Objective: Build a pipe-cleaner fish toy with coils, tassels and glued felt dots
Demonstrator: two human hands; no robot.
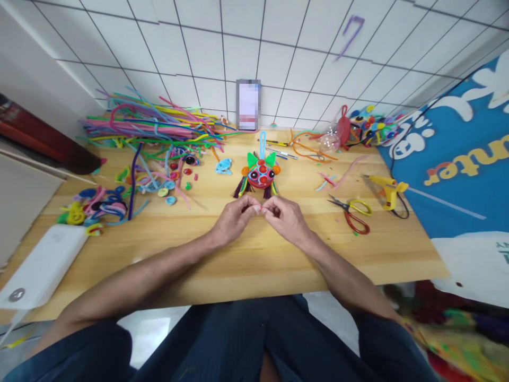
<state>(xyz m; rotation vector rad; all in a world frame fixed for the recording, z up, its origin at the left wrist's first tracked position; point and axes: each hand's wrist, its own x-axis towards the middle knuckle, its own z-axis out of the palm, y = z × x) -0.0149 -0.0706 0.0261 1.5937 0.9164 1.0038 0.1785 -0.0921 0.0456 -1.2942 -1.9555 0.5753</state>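
Observation:
My left hand [235, 216] and my right hand [287, 216] meet fingertip to fingertip at the middle of the wooden table [246, 254]. Both are closed in a pinch around something too small to make out. Just beyond the fingers lies a pipe-cleaner animal face [260, 174], red and blue with green ears, dark tassels and a light blue loop on top. Neither hand touches it.
A heap of coloured pipe cleaners [151, 124] fills the back left, with coiled pieces [99, 204] nearer. Scissors [352, 209] and a yellow glue gun [387, 190] lie to the right. A white box [42, 265] sits front left. A blue cloth [457, 159] covers the right side.

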